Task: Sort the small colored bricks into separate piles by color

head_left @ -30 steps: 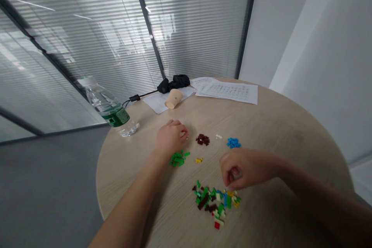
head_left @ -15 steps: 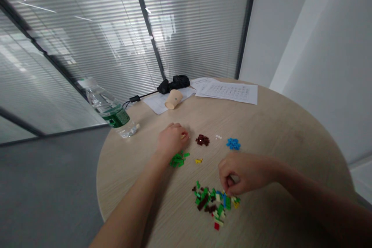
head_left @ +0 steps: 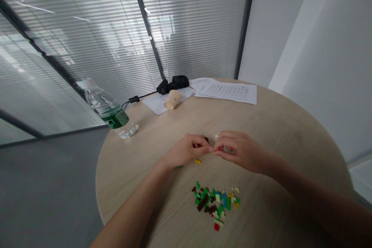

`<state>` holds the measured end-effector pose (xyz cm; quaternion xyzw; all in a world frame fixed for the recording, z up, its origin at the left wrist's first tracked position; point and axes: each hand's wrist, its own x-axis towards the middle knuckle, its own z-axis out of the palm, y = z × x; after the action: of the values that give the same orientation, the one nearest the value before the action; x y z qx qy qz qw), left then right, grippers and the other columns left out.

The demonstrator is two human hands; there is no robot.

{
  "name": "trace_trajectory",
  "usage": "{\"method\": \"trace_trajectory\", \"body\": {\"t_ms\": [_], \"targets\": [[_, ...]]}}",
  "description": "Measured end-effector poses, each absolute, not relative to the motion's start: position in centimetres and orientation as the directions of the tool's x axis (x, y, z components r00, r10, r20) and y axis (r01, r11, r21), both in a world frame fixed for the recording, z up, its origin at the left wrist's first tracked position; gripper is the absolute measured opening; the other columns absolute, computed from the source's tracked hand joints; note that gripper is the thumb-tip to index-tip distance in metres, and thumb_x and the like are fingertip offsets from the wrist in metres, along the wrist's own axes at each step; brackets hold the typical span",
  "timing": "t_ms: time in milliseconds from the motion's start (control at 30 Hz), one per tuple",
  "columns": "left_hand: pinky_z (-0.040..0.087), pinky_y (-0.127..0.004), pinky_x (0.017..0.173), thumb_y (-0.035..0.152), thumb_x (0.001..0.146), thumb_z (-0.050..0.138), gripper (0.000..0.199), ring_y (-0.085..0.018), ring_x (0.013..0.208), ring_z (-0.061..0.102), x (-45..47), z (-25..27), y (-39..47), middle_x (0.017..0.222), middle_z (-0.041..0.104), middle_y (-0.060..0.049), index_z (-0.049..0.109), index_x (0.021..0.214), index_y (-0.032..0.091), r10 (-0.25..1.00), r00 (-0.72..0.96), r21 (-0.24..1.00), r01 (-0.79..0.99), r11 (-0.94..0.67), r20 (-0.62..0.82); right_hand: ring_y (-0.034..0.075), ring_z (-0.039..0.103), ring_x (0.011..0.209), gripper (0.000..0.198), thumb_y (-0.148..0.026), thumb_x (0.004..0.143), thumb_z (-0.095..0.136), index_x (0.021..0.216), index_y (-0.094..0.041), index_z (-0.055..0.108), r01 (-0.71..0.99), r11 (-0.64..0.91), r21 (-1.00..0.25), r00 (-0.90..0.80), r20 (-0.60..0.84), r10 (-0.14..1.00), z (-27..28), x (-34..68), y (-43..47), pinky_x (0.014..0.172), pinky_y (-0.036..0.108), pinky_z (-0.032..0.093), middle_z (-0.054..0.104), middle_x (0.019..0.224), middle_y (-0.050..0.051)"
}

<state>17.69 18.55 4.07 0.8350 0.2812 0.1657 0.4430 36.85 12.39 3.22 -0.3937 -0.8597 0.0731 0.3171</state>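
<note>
My left hand (head_left: 188, 150) and my right hand (head_left: 240, 150) meet fingertip to fingertip above the middle of the table. A tiny yellow toy brick (head_left: 214, 152) shows at the pinched fingertips of my right hand. My left thumb and fingers are closed right beside it; whether they hold anything is hidden. Below my left hand lie a few yellow bricks (head_left: 198, 161) and a sliver of green bricks (head_left: 180, 166). Brown bricks (head_left: 205, 138) and white pieces (head_left: 216, 137) peek out behind the hands. The blue bricks are covered by my right hand. Nearer me spreads a mixed brick pile (head_left: 203, 200).
A clear plastic bottle (head_left: 109, 110) with a green label stands at the round table's (head_left: 279, 124) left edge. A paper cup (head_left: 173, 99) lies on its side on a sheet. A black folded bundle (head_left: 178, 82) and printed papers (head_left: 228, 92) lie along the far edge.
My right hand has lifted off the mixed pile and moved up and left. My left hand has moved right to meet it, uncovering no pile but hiding most of the green and brown bricks.
</note>
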Motion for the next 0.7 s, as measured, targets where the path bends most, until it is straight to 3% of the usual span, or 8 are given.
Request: {"method": "trace_trajectory", "body": {"t_ms": [333, 433, 500, 567, 633, 700], "targets": [[0.036, -0.021, 0.056, 0.032, 0.075, 0.061, 0.02, -0.008, 0.059, 0.046, 17.6, 4.1, 18.6, 0.063, 0.057, 0.002, 0.066, 0.071, 0.013, 0.599, 0.8, 0.879, 0.305, -0.365, -0.029, 0.012, 0.055, 0.073, 0.019, -0.027, 0.089, 0.049, 0.077, -0.017, 0.061, 0.628, 0.692, -0.357, -0.506, 0.487, 0.711, 2.9, 36.6, 12.4, 0.067, 0.023, 0.039, 0.06, 0.076, 0.001], [0.038, -0.021, 0.056, 0.03, 0.077, 0.059, 0.018, -0.009, 0.06, 0.049, 17.3, 4.4, 18.6, 0.066, 0.059, 0.001, 0.066, 0.075, 0.013, 0.577, 0.816, 0.849, 0.33, -0.412, -0.036, 0.012, 0.055, 0.075, 0.016, -0.027, 0.088, 0.051, 0.08, -0.017, 0.061, 0.625, 0.68, -0.384, -0.493, 0.481, 0.725, 2.9, 36.6, 12.3, 0.068, 0.022, 0.039, 0.061, 0.078, 0.001], [0.039, -0.021, 0.059, 0.026, 0.079, 0.055, 0.017, -0.01, 0.064, 0.051, 17.0, 4.8, 18.7, 0.07, 0.061, 0.0, 0.066, 0.076, 0.014, 0.573, 0.819, 0.757, 0.386, -0.528, -0.019, 0.011, 0.054, 0.072, 0.012, -0.025, 0.086, 0.053, 0.082, -0.017, 0.061, 0.623, 0.668, -0.406, -0.48, 0.476, 0.737, 3.0, 36.6, 12.2, 0.067, 0.022, 0.039, 0.061, 0.077, 0.001], [0.041, -0.023, 0.064, 0.022, 0.08, 0.053, 0.016, -0.012, 0.069, 0.054, 16.5, 5.1, 19.1, 0.075, 0.063, -0.001, 0.067, 0.077, 0.015, 0.58, 0.814, 0.58, 0.472, -0.664, 0.001, 0.011, 0.053, 0.069, 0.01, -0.022, 0.085, 0.054, 0.08, -0.017, 0.061, 0.607, 0.677, -0.417, -0.504, 0.457, 0.733, 3.1, 36.5, 12.1, 0.066, 0.022, 0.038, 0.061, 0.074, 0.001], [0.041, -0.024, 0.069, 0.019, 0.08, 0.053, 0.015, -0.013, 0.074, 0.055, 16.0, 5.4, 19.5, 0.078, 0.064, -0.001, 0.068, 0.077, 0.017, 0.575, 0.818, 0.394, 0.528, -0.752, 0.002, 0.011, 0.053, 0.067, 0.01, -0.018, 0.083, 0.054, 0.077, -0.016, 0.062, 0.563, 0.706, -0.43, -0.58, 0.402, 0.708, 3.2, 36.2, 11.9, 0.065, 0.022, 0.038, 0.061, 0.072, 0.001], [0.041, -0.024, 0.072, 0.018, 0.078, 0.055, 0.013, -0.013, 0.077, 0.057, 15.7, 5.5, 19.7, 0.08, 0.066, -0.001, 0.069, 0.078, 0.019, 0.547, 0.836, 0.297, 0.531, -0.793, -0.034, 0.011, 0.053, 0.066, 0.009, -0.013, 0.079, 0.054, 0.075, -0.015, 0.063, 0.503, 0.732, -0.458, -0.674, 0.322, 0.665, 3.2, 35.9, 11.6, 0.064, 0.022, 0.039, 0.061, 0.072, 0.001]]}}
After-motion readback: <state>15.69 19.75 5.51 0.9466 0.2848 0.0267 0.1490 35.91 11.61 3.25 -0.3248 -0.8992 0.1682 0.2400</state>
